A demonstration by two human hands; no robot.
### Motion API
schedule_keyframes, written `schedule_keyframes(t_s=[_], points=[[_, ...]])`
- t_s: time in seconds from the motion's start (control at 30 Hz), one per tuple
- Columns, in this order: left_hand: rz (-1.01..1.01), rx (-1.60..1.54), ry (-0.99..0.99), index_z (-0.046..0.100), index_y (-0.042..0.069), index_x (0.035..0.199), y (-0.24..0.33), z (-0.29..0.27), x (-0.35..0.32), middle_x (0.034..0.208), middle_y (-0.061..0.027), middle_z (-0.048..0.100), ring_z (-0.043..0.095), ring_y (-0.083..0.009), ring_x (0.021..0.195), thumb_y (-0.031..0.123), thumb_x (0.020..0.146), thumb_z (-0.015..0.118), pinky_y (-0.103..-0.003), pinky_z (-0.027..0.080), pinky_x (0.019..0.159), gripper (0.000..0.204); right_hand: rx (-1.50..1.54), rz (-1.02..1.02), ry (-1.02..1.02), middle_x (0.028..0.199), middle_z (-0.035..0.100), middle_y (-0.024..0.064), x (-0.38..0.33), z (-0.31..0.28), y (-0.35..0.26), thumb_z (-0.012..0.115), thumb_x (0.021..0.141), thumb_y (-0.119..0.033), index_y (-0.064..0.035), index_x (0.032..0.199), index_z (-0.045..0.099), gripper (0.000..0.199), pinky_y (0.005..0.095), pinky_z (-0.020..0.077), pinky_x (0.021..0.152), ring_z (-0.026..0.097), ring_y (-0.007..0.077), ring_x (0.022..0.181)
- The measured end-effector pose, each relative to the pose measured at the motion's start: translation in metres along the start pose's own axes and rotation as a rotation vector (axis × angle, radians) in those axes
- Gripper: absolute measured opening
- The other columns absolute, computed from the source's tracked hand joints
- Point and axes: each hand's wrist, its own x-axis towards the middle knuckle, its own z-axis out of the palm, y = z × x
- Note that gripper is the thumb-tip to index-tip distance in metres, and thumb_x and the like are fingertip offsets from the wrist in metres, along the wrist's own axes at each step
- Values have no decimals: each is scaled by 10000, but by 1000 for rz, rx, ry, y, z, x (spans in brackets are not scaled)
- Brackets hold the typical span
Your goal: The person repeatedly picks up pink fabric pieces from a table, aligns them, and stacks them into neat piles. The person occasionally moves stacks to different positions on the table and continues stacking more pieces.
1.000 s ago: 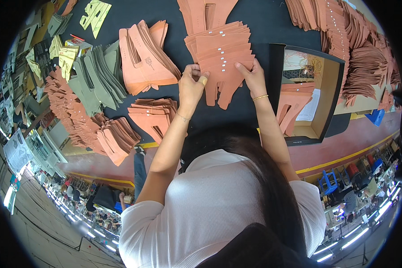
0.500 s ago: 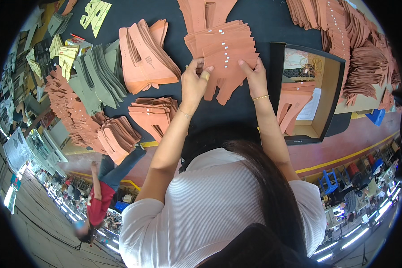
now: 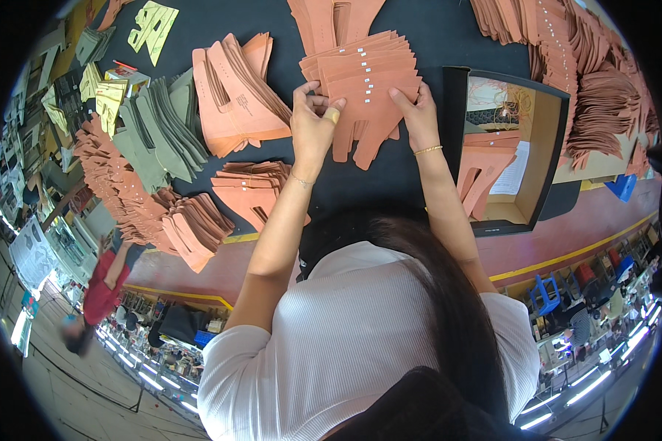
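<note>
A fanned stack of orange-brown cut panels, like shoe-upper pieces point(image 3: 368, 62), lies on the black table ahead of me. Small white labels run in a line down it. The nearest panel point(image 3: 375, 110) has two prongs pointing toward me. My right hand point(image 3: 420, 117) pinches its right edge, thumb on top and fingers partly hidden behind. At the left edge is my left hand point(image 3: 316, 123), its thumb against the panel and its fingers curled; a yellowish wrap covers part of the thumb. Beyond the stack lies another pile of slotted orange-brown panels point(image 3: 329, 26).
An open black box point(image 3: 456, 103) with panels and paper inside stands at right, beside large heaps of panels point(image 3: 603, 103). Orange-brown piles point(image 3: 232, 99), green panels point(image 3: 151, 125) and yellow pieces point(image 3: 154, 29) lie left. A person in red point(image 3: 104, 287) is beyond the table, lower left.
My left hand has shifted slightly left, its fingers lifted a little off the panel's edge. My right hand still grips the right edge. The person in red has moved farther left.
</note>
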Motion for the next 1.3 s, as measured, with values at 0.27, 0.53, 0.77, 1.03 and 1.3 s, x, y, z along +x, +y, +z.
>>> schedule_keyframes(t_s=[0.27, 0.53, 0.77, 1.03, 1.3], points=[[-2, 20, -32, 500, -67, 1181, 0, -3, 6, 874, -84, 635, 607, -124, 762, 97, 826, 761, -246, 500, 692, 470, -23, 43, -49, 1113, 668, 44, 1, -4, -1, 717, 885, -124, -25, 1180, 594, 334, 273, 469, 912, 613, 99, 1012], [311, 314, 120, 559, -20, 1015, 4, 5, -7, 861, -91, 598, 588, -192, 714, 112, 799, 776, -312, 501, 689, 334, -72, 11, 7, 1086, 662, 27, -7, -3, 1, 700, 896, -122, -30, 1176, 601, 311, 261, 463, 897, 600, 85, 993], [29, 235, -175, 554, -62, 1091, 7, 6, -10, 1002, -199, 691, 669, -194, 897, 136, 858, 716, -320, 515, 797, 346, 30, 34, -33, 1101, 653, 26, -8, -6, 1, 690, 901, -113, -32, 1195, 592, 321, 260, 457, 910, 593, 84, 1002], [-90, 111, -228, 547, -68, 1130, -12, 8, -28, 1061, -190, 688, 663, -189, 956, 111, 870, 702, -304, 510, 833, 352, 19, 102, -28, 1127, 653, 37, -29, -20, 5, 675, 910, -109, -19, 1205, 573, 324, 276, 461, 928, 598, 94, 1048], [-106, -21, -229, 547, -68, 1133, -13, 13, -26, 1062, -183, 688, 660, -191, 961, 124, 881, 698, -298, 506, 838, 351, 28, 92, -16, 1098, 670, 44, -16, -19, -2, 668, 916, -115, -14, 1169, 602, 280, 265, 471, 902, 618, 92, 997]])
